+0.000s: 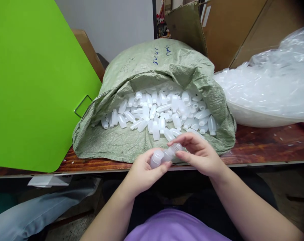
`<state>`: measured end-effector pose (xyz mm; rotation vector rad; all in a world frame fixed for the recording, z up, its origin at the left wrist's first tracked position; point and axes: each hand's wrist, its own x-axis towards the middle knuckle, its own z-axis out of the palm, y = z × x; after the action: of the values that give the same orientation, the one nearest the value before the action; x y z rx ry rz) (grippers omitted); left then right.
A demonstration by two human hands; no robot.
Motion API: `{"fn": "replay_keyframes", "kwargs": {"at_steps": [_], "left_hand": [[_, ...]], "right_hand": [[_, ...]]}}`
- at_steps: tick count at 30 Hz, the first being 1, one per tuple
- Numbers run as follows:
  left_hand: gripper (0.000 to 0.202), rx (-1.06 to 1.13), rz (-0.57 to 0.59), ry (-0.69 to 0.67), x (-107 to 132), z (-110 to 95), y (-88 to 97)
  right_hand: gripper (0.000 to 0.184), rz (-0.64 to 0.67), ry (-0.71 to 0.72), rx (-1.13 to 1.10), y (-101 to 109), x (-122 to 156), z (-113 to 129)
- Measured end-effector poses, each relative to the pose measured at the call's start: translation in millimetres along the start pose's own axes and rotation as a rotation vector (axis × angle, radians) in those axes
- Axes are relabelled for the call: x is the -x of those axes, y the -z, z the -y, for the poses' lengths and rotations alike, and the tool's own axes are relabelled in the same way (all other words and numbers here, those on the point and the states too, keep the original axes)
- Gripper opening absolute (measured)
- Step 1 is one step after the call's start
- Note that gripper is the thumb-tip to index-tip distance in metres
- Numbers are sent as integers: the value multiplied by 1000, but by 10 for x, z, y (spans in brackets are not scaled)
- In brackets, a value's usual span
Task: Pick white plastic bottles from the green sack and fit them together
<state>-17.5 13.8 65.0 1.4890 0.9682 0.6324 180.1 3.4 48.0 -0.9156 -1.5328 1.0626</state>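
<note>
The left hand [145, 172] is wrapping its grip around small translucent bottles [157, 158], while the right hand [201, 155] is pinching the far end of the cluster between thumb and fingers. Just beyond, a green woven sack [142, 65] is lying open on the reddish-brown desk [264, 144], its mouth showing a heap of similar bottles [155, 130]. A bright green panel [33, 83] is standing at the left; at the right, a pale basin [257, 117] is holding whitish pieces under clear plastic [295, 50]. Cardboard [229, 30] is standing behind.
</note>
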Motion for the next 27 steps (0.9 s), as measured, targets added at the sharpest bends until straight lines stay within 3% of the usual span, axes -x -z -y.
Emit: {"fn": "replay_keyframes", "kwargs": {"at_steps": [5, 7, 10, 12, 14, 16, 19, 22, 24, 27], "left_hand": [[39, 271, 475, 189, -47, 41, 107], [44, 326, 602, 257, -78, 93, 106], [43, 346, 570, 285, -99, 139, 49], [38, 300, 482, 253, -97, 133, 10], [36, 231, 417, 224, -92, 110, -10], [36, 171, 390, 208, -88, 91, -10], [38, 144, 395, 232, -89, 83, 6], [40, 163, 438, 274, -100, 97, 27], [40, 180, 491, 299, -114, 115, 48], [43, 205, 616, 374, -135, 149, 81]], "right_hand": [[25, 435, 71, 56, 208, 120, 202], [24, 510, 74, 101, 239, 128, 251], [26, 343, 28, 360, 187, 140, 233], [46, 242, -59, 548, 134, 157, 183], [60, 247, -173, 638, 116, 182, 133], [60, 261, -223, 611, 151, 215, 101], [43, 247, -217, 466, 240, 272, 90], [38, 356, -217, 396, 271, 321, 107], [25, 423, -128, 376, 253, 341, 130], [24, 493, 37, 304, 211, 348, 172]]}}
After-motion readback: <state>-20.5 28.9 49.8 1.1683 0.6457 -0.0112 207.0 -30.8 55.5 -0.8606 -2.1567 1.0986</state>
